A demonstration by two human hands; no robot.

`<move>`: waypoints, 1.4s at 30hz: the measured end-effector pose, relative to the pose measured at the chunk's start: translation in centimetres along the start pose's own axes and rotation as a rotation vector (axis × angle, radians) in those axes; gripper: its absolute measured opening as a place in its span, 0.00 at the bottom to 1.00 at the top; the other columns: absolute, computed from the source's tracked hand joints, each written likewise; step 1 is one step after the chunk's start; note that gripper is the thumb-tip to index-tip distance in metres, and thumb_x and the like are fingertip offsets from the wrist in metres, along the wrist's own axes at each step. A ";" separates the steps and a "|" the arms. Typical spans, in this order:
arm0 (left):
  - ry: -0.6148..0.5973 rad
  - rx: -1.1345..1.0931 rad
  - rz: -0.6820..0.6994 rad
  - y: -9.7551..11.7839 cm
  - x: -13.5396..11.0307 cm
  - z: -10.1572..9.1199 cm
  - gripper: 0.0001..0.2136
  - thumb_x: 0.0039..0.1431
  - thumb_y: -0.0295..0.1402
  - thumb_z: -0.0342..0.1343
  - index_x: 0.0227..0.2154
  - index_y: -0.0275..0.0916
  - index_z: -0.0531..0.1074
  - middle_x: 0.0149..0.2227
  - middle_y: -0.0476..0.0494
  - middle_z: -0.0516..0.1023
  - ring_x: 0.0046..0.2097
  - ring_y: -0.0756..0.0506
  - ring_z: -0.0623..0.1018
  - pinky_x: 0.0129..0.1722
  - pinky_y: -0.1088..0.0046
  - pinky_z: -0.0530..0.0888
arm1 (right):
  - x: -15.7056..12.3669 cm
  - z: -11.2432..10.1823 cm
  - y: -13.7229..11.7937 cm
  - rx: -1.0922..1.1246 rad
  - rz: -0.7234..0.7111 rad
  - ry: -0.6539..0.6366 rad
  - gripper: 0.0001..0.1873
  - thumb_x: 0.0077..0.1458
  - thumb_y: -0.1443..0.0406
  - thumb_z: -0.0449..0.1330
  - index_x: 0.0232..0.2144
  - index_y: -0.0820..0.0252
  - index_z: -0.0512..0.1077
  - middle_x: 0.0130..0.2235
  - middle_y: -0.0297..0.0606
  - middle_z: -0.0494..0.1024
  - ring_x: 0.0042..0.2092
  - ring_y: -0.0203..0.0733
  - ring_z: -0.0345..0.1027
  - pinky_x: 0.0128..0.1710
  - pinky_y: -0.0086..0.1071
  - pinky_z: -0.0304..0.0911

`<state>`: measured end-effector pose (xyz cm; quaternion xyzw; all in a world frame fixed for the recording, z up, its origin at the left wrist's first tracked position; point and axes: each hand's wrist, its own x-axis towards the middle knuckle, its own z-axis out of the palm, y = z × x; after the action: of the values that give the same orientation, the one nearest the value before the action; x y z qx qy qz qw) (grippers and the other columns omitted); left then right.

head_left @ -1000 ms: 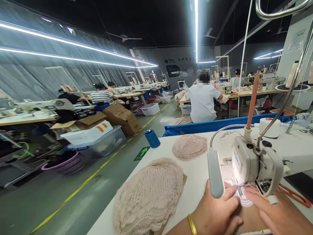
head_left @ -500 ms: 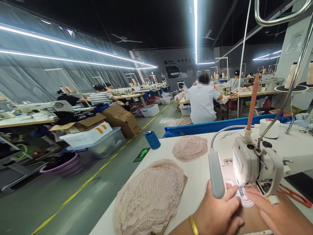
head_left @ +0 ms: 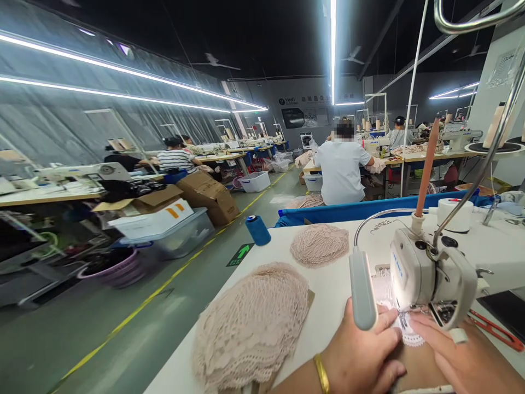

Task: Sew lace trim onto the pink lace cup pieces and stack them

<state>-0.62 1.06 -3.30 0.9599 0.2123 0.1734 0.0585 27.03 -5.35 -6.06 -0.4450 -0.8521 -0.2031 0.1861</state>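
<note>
Under the needle of a white sewing machine (head_left: 414,268) lies a pale lace piece (head_left: 412,340) with a scalloped edge, brightly lit. My left hand (head_left: 367,345), with a gold bracelet (head_left: 321,374) at the wrist, is closed at the lace's left side, fingertips close to the presser foot. On the other side, my right hand (head_left: 459,345) rests with its fingers stretched out flat against the lace; the machine head covers part of it. A large stack of beige lace pieces (head_left: 254,323) is to the left, with a smaller lace stack (head_left: 320,244) behind it.
A grey lamp (head_left: 363,290) hangs close above my left hand. Orange-handled snips (head_left: 496,331) and a dark flat object (head_left: 506,309) lie at the right. A blue thread cone (head_left: 257,230) stands at the table's left edge. A co-worker in white (head_left: 341,169) sits ahead.
The view has shifted slightly, so the room appears a little further right. Both hands stay beside the needle, and the lace has hardly moved.
</note>
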 end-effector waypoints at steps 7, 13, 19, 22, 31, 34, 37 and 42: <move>0.092 0.083 0.051 0.2 -0.2 0.5 0.17 0.66 0.45 0.67 0.50 0.41 0.73 0.55 0.43 0.84 0.53 0.37 0.82 0.55 0.51 0.70 | -0.4 -0.1 0.4 0.069 -0.060 0.002 0.35 0.57 0.76 0.55 0.63 0.47 0.77 0.53 0.37 0.88 0.48 0.46 0.84 0.48 0.35 0.76; 0.210 0.093 0.189 0.1 -0.1 2.0 0.06 0.71 0.34 0.58 0.47 0.41 0.74 0.44 0.48 0.86 0.43 0.43 0.82 0.49 0.56 0.71 | 0.4 -1.0 0.3 0.180 -0.131 0.027 0.32 0.55 0.76 0.55 0.58 0.48 0.80 0.48 0.33 0.89 0.41 0.44 0.84 0.45 0.33 0.77; 0.197 0.065 0.145 0.4 -0.1 1.8 0.04 0.70 0.34 0.56 0.43 0.41 0.74 0.41 0.47 0.85 0.41 0.43 0.82 0.52 0.55 0.71 | 0.0 -0.8 0.4 0.178 -0.136 -0.007 0.33 0.55 0.77 0.56 0.59 0.48 0.80 0.49 0.32 0.89 0.43 0.43 0.84 0.48 0.32 0.77; 0.130 0.051 0.116 0.3 -0.2 1.9 0.05 0.69 0.34 0.58 0.44 0.42 0.73 0.42 0.46 0.86 0.44 0.42 0.83 0.52 0.55 0.72 | -0.4 -0.5 0.6 0.174 -0.138 -0.033 0.35 0.54 0.77 0.57 0.60 0.47 0.79 0.52 0.31 0.88 0.44 0.44 0.84 0.49 0.32 0.77; 0.015 0.018 0.071 0.4 -0.1 0.5 0.07 0.69 0.36 0.61 0.46 0.40 0.73 0.49 0.46 0.86 0.48 0.41 0.83 0.60 0.52 0.71 | -0.1 -0.2 0.3 0.151 -0.135 -0.022 0.35 0.53 0.77 0.56 0.60 0.48 0.79 0.54 0.30 0.88 0.47 0.44 0.85 0.48 0.32 0.80; -0.012 -0.003 0.031 0.7 0.0 -0.4 0.07 0.71 0.35 0.61 0.48 0.41 0.73 0.51 0.46 0.85 0.50 0.41 0.82 0.64 0.50 0.68 | 0.0 -0.2 0.1 0.063 -0.162 -0.060 0.34 0.54 0.77 0.54 0.59 0.51 0.79 0.58 0.32 0.86 0.48 0.45 0.86 0.49 0.33 0.81; -0.023 -0.005 -0.003 0.9 0.0 -1.0 0.08 0.71 0.36 0.61 0.49 0.43 0.73 0.51 0.45 0.84 0.51 0.39 0.82 0.65 0.50 0.67 | 0.1 -0.2 0.1 -0.047 -0.192 -0.069 0.34 0.55 0.77 0.53 0.59 0.54 0.79 0.59 0.36 0.85 0.49 0.47 0.86 0.48 0.34 0.82; -0.030 -0.015 -0.037 0.9 0.2 -1.3 0.10 0.71 0.37 0.62 0.51 0.44 0.73 0.51 0.43 0.83 0.51 0.38 0.82 0.64 0.49 0.69 | 0.4 -0.2 0.4 -0.037 -0.194 -0.009 0.34 0.54 0.76 0.54 0.60 0.53 0.80 0.58 0.36 0.86 0.49 0.47 0.87 0.47 0.33 0.82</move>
<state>-0.56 0.41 -1.87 0.9578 0.2279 0.1594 0.0718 27.17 -5.01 -5.63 -0.3646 -0.8882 -0.2341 0.1532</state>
